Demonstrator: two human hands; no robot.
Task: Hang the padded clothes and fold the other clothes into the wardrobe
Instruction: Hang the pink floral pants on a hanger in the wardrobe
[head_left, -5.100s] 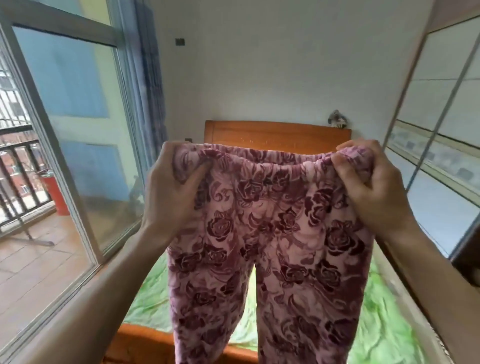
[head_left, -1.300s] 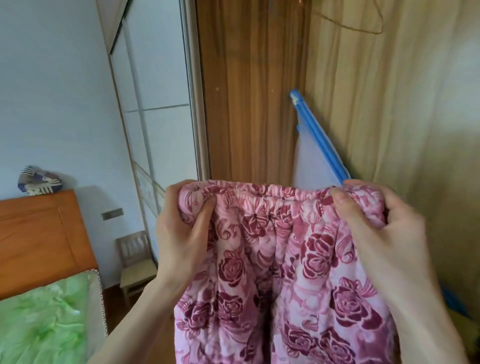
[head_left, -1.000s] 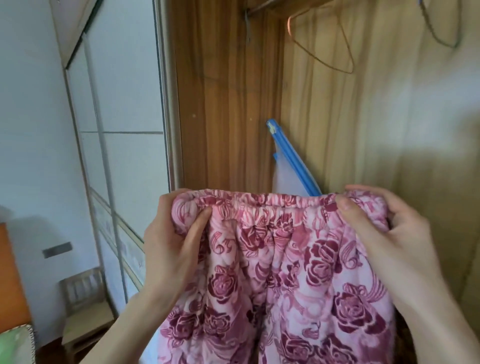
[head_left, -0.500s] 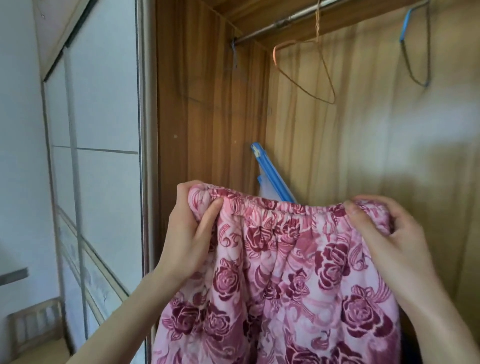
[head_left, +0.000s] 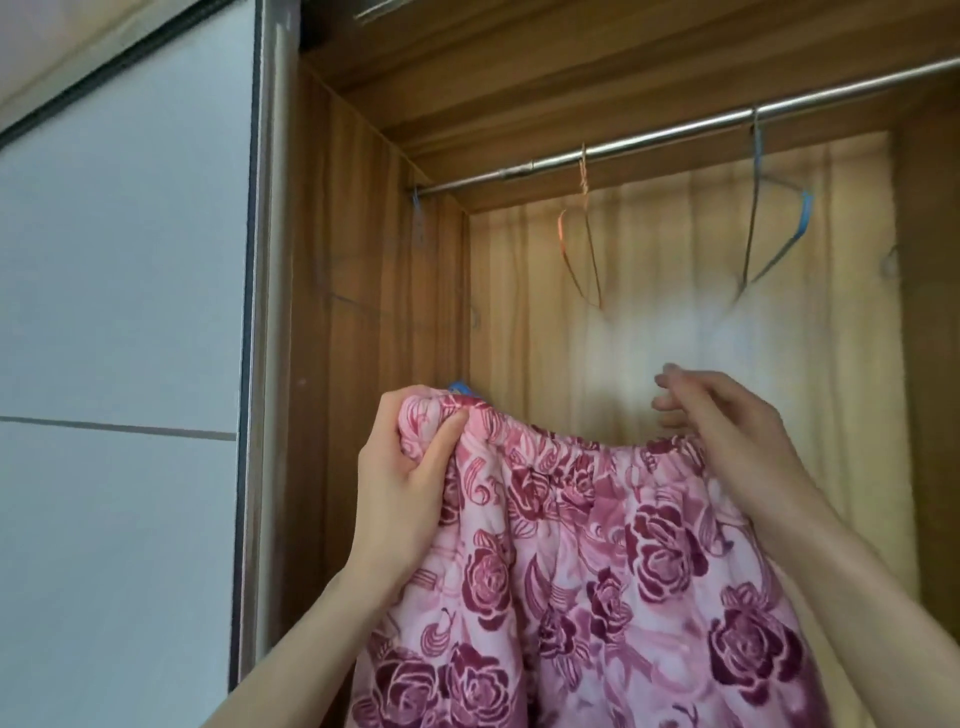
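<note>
Left hand (head_left: 400, 483) clenches the padded trousers (head_left: 597, 597) at the waistband; right hand (head_left: 727, 421) lifts off it, fingers loose

No readable text anywhere (only a rose print on the trousers (head_left: 597, 571)).

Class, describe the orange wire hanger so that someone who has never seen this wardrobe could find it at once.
Look up to the metal rail across the top of the open wooden wardrobe. Two empty wire hangers hang from it above the pink floral trousers. The orange wire hanger is the left one; its neighbour, the blue hanger, hangs to its right.
</note>
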